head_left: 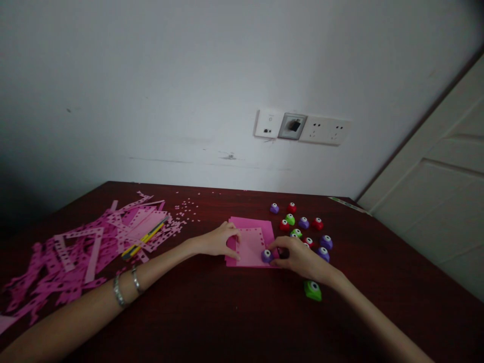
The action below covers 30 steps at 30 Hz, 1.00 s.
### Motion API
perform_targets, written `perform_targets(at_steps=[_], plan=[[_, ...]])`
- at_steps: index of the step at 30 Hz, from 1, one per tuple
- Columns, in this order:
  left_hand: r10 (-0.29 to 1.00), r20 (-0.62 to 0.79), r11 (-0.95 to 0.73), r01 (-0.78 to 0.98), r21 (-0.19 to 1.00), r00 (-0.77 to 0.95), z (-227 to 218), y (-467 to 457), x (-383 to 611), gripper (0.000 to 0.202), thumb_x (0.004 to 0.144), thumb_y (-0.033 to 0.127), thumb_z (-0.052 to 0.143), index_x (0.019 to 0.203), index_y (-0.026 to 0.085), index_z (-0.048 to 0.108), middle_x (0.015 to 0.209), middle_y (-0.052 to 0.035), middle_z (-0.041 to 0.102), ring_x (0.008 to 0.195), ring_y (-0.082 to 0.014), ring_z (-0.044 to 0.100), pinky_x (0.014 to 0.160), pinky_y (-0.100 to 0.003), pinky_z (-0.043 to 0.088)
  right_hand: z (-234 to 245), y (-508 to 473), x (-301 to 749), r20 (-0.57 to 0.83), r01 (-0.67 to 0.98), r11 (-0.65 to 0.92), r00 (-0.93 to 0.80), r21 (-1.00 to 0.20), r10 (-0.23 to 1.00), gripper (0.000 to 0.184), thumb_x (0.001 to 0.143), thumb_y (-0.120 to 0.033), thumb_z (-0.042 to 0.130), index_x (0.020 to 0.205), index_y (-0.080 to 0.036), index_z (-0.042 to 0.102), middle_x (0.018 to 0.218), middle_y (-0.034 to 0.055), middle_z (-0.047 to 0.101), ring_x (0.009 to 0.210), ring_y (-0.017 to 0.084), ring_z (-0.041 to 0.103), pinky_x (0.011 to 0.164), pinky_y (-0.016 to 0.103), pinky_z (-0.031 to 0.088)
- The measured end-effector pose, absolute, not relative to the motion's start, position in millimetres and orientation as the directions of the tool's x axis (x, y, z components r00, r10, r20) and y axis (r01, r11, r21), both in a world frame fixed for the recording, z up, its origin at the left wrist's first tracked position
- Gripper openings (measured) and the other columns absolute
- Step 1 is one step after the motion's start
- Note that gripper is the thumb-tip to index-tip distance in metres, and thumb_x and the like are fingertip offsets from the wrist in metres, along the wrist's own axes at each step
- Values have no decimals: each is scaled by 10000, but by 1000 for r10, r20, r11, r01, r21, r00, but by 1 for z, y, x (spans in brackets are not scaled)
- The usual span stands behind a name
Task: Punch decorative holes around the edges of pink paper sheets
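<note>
Your right grip (298,256) is pinched on the purple punch (266,256) at the right edge of the pale pink sheet (249,247), while your left grip (215,241), thumb and fingers apart, rests along the sheet's left edge, apparently steadying it. Other punches (318,224) crowd right of your right grip and scraps (93,259) spread left of your left, so the desk (234,312) between your forearms offers the easiest room.

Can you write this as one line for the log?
left hand: on pink paper | right hand: holding purple punch | pink scraps: on table, left
</note>
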<state>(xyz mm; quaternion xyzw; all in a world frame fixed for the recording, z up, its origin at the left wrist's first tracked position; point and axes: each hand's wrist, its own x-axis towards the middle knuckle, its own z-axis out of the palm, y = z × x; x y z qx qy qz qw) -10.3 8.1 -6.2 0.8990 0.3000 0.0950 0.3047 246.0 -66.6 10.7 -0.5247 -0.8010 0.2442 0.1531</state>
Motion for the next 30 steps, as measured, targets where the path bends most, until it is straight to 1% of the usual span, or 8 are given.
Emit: perform_targets(at_steps=[4, 9, 13, 16, 20, 24, 27, 30], plan=[[598, -13, -638, 486, 597, 802, -7, 8, -10, 416, 646, 461, 698, 932, 180, 585, 1003, -55, 465, 993, -220, 420, 894, -358, 360, 11, -67, 245, -8, 759, 334, -408, -558, 913, 236, 728, -241, 652, 962, -207, 671, 874, 24, 652, 751, 169, 574, 669, 277, 428], [587, 37, -655, 447, 610, 809, -4, 8, -11, 363, 654, 435, 699, 906, 192, 603, 975, -45, 513, 980, -209, 447, 884, -351, 362, 16, -68, 246, -14, 753, 320, -400, -576, 916, 291, 706, -243, 670, 993, -198, 659, 916, 38, 650, 786, 176, 572, 695, 282, 439], [667, 137, -619, 443, 649, 732, 7, 12, -10, 282, 719, 441, 640, 834, 185, 625, 866, -28, 568, 847, -170, 503, 787, -316, 393, 23, -65, 253, -8, 729, 271, -355, -628, 935, 262, 712, -338, 668, 920, -179, 671, 843, 39, 659, 742, 169, 577, 649, 273, 447], [710, 165, -576, 430, 695, 684, 17, 17, -3, 284, 750, 441, 600, 787, 161, 634, 772, -18, 580, 723, -135, 502, 676, -271, 393, 28, -57, 258, -107, 672, 192, -377, -715, 920, 305, 728, -424, 639, 862, -153, 678, 747, 45, 668, 650, 151, 584, 564, 251, 447], [663, 46, -501, 397, 769, 747, 26, 18, 15, 334, 778, 455, 553, 683, 143, 625, 596, 14, 532, 559, -91, 435, 550, -238, 335, 31, -46, 260, -315, 665, 50, -416, -745, 853, 405, 735, -521, 596, 742, -125, 680, 658, 57, 663, 464, 92, 507, 399, 198, 362], [599, -108, -419, 426, 802, 793, 30, 12, 33, 438, 787, 521, 509, 561, 153, 584, 503, 25, 470, 472, -75, 386, 495, -238, 303, 31, -39, 255, -434, 688, -39, -411, -724, 802, 488, 718, -592, 579, 693, -116, 684, 654, 77, 674, 444, 72, 493, 364, 165, 322], [586, -195, -386, 483, 786, 787, 30, 10, 43, 418, 755, 525, 549, 561, 158, 596, 507, 21, 483, 463, -79, 392, 489, -247, 305, 29, -37, 251, -490, 697, -81, -412, -713, 768, 519, 705, -621, 574, 676, -115, 685, 644, 81, 681, 431, 67, 495, 367, 161, 337], [536, -298, -361, 533, 766, 790, 27, 12, 50, 385, 712, 542, 591, 625, 169, 632, 505, 23, 489, 459, -86, 392, 473, -249, 298, 27, -34, 249, -527, 728, -93, -395, -679, 753, 524, 700, -621, 578, 646, -110, 681, 615, 80, 679, 406, 61, 486, 360, 158, 334]])
